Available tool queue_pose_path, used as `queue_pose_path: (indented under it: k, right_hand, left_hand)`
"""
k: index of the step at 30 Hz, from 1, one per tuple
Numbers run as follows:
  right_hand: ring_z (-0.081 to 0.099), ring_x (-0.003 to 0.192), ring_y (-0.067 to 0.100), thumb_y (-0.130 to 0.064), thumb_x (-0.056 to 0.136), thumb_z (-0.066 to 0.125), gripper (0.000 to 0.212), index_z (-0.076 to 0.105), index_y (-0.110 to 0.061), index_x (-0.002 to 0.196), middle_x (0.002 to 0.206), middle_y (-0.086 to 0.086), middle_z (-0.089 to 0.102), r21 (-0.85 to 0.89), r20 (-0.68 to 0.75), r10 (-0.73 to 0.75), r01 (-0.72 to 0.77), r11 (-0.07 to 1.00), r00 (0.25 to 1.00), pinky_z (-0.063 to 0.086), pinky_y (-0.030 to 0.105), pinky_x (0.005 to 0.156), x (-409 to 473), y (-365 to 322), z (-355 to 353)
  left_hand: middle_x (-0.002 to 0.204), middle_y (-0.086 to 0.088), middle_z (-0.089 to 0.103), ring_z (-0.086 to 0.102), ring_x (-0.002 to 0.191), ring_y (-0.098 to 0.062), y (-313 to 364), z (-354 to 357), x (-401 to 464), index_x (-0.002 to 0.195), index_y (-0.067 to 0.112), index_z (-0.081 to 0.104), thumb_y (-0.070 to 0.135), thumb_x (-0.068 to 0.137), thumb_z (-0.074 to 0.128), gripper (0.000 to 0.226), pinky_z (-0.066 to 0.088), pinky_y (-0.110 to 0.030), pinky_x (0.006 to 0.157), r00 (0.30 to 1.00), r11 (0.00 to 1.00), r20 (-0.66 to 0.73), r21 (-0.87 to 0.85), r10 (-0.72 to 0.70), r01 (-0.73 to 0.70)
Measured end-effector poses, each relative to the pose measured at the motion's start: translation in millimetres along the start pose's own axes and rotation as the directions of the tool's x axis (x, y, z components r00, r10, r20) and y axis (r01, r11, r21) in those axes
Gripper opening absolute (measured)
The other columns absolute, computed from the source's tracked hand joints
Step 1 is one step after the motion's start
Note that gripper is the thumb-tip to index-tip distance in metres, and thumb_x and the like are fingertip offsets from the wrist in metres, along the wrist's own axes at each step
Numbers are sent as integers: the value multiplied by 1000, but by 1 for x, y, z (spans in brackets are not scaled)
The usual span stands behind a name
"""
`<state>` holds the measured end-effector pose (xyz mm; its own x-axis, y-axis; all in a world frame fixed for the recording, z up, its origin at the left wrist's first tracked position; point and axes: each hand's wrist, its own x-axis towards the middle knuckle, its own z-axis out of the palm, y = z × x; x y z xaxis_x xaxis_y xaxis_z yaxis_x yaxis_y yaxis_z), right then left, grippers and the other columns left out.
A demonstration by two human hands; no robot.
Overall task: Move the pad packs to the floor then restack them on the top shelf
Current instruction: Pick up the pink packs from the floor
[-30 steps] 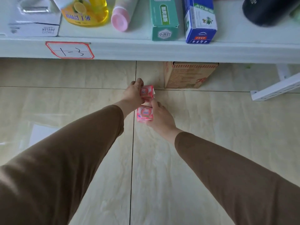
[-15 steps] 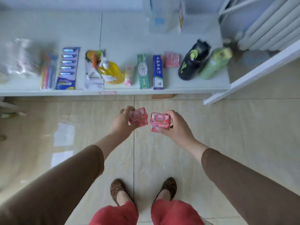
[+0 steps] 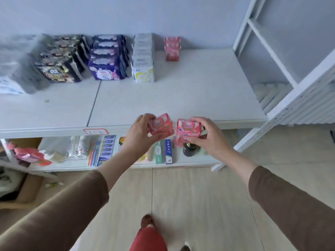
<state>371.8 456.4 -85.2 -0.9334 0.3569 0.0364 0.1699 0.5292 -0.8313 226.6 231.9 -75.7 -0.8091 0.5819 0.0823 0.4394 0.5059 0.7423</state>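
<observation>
Head view: both arms reach forward in brown sleeves, hands raised at the front edge of the top shelf [image 3: 181, 98]. Left hand [image 3: 140, 133] grips a pink pad pack [image 3: 160, 124], thumb below and fingers curled over its upper left corner; pack is tilted, held just in front of the shelf lip. Right hand [image 3: 210, 136] grips a second pink pad pack [image 3: 188, 132], fingers wrapped over its top right, thumb underneath; this pack faces the camera, roughly upright. The two packs sit just beside each other, small gap between, not touching as far as can be told. At the back of the top shelf, against the wall, a small stack of pink packs [image 3: 172, 48] stands well apart from the hands. Left of it a row of white boxes [image 3: 144, 58], then purple packs [image 3: 107, 57], then black packs [image 3: 60, 60], blurred; far left items too blurred to tell. A red-bordered label [image 3: 96, 131] is stuck on the shelf's front edge. Lower shelf [image 3: 195, 163] beneath holds toothbrushes [image 3: 93, 153], a blue blister card [image 3: 107, 150], green and blue toothpaste boxes [image 3: 163, 151], and a dark bottle [image 3: 190, 150] under the right hand. White frame rack [image 3: 282, 69] stands to the right. Floor is pale beige tile [image 3: 190, 205]; a cardboard box [image 3: 27, 189] sits at lower left. Red trousers and a patterned shoe [image 3: 146, 220] show at bottom centre.
</observation>
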Motion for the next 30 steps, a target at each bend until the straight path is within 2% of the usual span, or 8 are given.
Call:
queue_pose_path:
  k: [2, 5, 7, 9, 14, 20, 27, 30]
  right_hand:
    - [57, 99, -6, -29, 77, 83, 57, 50, -48, 118, 115, -14, 59, -29, -27, -23, 22, 999, 999, 42, 7, 81, 31, -13, -18]
    - [63, 99, 9, -19, 77, 81, 57, 52, -31, 125, 117, -5, 59, -7, -29, -16, 16, 1000, 999, 53, 34, 89, 80, -25, -35]
    - [62, 100, 12, -15, 77, 81, 57, 52, -25, 126, 117, -1, 59, 0, -37, -23, 23, 1000, 999, 55, 41, 90, 112, -28, -39]
    - [60, 95, 3, -13, 76, 82, 57, 52, -22, 124, 114, -3, 59, 24, -68, -14, 15, 1000, 998, 57, 37, 85, 141, -26, -39]
    - [57, 88, -5, -16, 72, 85, 59, 53, -21, 121, 109, -6, 61, 42, -124, 65, -61, 997, 990, 51, 28, 78, 195, -17, -32]
    - [59, 96, 13, -19, 74, 81, 49, 55, -31, 113, 105, -13, 64, 43, -106, 79, -75, 996, 991, 55, 38, 82, 232, -8, -37]
    - [69, 81, 15, -19, 76, 81, 59, 49, -34, 123, 104, -13, 58, 107, -44, 123, -117, 987, 991, 57, 42, 82, 260, 19, -39]
    - [68, 94, 14, -20, 76, 83, 67, 44, -27, 130, 112, -8, 58, 134, -10, 135, -132, 982, 991, 57, 41, 87, 269, 28, -38]
  left_hand:
    - [100, 12, 53, 53, 79, -6, 16, -15, 40, 115, 29, 52, 65, 58, 65, 68, 41, -27, 69, 999, 998, -14, 58, 41, -40]
    - [106, 7, 53, 53, 85, -13, 28, -28, 103, 122, 22, 50, 51, 65, 74, 68, 35, -26, 71, 998, 992, 12, 116, 55, -56]
    - [104, 7, 53, 53, 85, -15, 33, -32, 145, 117, 19, 53, 64, 56, 65, 77, 36, -28, 70, 997, 989, 34, 129, 69, -73]
    - [103, 4, 53, 52, 85, -16, 36, -34, 187, 114, 17, 54, 68, 51, 57, 81, 39, -31, 70, 994, 984, 57, 151, 89, -96]
    - [114, -8, 54, 56, 101, -29, 30, -27, 287, 119, 13, 55, 30, 76, 75, 51, 48, -43, 84, 979, 918, 132, 347, 157, -194]
    - [113, -4, 58, 47, 114, -28, 23, -9, 362, 120, 27, 57, 43, 75, 74, 50, 42, -39, 86, 968, 773, 113, 584, 225, -248]
    - [113, 1, 64, 51, 114, -27, 11, 14, 403, 117, 25, 56, 42, 75, 76, 50, 38, -38, 85, 981, 743, 115, 641, 156, -193]
    - [106, -1, 66, 52, 111, -28, 11, 21, 412, 117, 23, 50, 41, 72, 78, 56, 37, -39, 85, 986, 747, 95, 644, 136, -165]
